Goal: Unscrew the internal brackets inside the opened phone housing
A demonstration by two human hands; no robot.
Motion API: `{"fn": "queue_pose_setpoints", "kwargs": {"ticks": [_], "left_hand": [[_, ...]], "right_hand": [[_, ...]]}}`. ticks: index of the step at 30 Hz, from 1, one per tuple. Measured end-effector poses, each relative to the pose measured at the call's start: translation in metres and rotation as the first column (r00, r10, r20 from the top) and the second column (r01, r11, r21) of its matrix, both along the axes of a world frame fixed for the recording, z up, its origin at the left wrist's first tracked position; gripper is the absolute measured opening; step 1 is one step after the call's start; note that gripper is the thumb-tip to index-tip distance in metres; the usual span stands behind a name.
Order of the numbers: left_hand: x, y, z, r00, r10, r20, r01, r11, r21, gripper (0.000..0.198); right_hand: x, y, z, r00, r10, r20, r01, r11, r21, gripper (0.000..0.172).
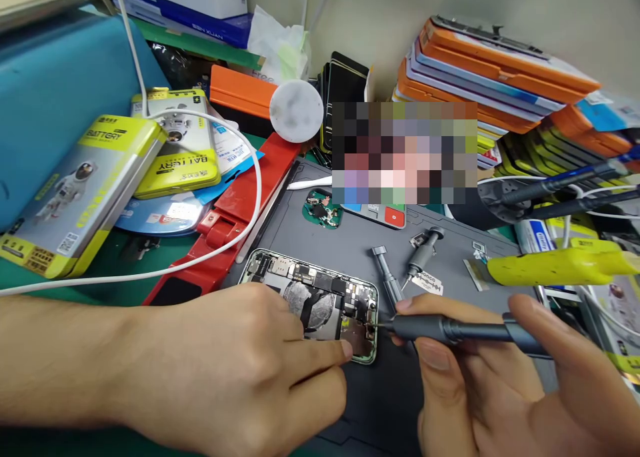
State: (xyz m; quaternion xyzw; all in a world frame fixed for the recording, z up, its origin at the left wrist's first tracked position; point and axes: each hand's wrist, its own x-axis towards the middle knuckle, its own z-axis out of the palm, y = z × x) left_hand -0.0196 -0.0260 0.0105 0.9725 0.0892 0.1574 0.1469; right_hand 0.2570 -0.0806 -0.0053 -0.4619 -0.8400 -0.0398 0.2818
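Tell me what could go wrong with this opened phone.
The screwdriver in the right hand points into the opened phone; a slip might scratch exposed parts.
The left hand has a fingertip near the driver's tip, so a slip could jab it.
What looks like a razor blade lies just beyond the right hand and might nick it.

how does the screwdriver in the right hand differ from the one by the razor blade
The held screwdriver is in the right hand; the lying screwdriver rests on the mat. The held one's tip is at the phone, the lying one's beside the razor blade. Both look grey.
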Motion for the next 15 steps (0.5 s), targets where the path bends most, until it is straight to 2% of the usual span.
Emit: {"fn": "queue_pose_setpoints", "kwargs": {"ticks": [4, 8, 10, 12, 14, 15], "left_hand": [[-0.002, -0.002, -0.003, 1.000, -0.005, -0.003, 0.005, 1.000, -0.009, 0.040], [-0.003, -0.002, -0.003, 1.000, -0.005, -0.013, 0.005, 1.000, -0.009, 0.043], [-0.003, -0.002, -0.001, 1.000, -0.002, -0.021, 0.001, 1.000, -0.012, 0.042], [-0.003, -0.002, 0.000, 1.000, -0.004, -0.026, 0.003, 1.000, -0.009, 0.042], [-0.003, -0.002, 0.000, 1.000, 0.001, -0.028, -0.001, 1.000, -0.002, 0.046], [-0.003, -0.002, 0.000, 1.000, 0.003, -0.030, -0.003, 1.000, 0.003, 0.049]], "right_hand": [[0.000, -0.003, -0.004, 0.998, -0.050, -0.024, 0.050, 0.999, -0.001, 0.024], [-0.001, -0.003, -0.006, 1.000, -0.018, -0.021, 0.018, 1.000, -0.025, 0.024], [-0.005, -0.002, -0.009, 0.998, 0.018, -0.067, -0.021, 0.999, -0.042, 0.031], [-0.010, -0.002, -0.012, 0.983, 0.012, -0.183, -0.018, 0.999, -0.031, 0.047], [-0.015, -0.003, -0.014, 0.925, -0.048, -0.378, 0.066, 0.997, 0.035, 0.058], [-0.017, -0.003, -0.014, 0.922, -0.033, -0.385, 0.063, 0.996, 0.065, 0.061]]}}
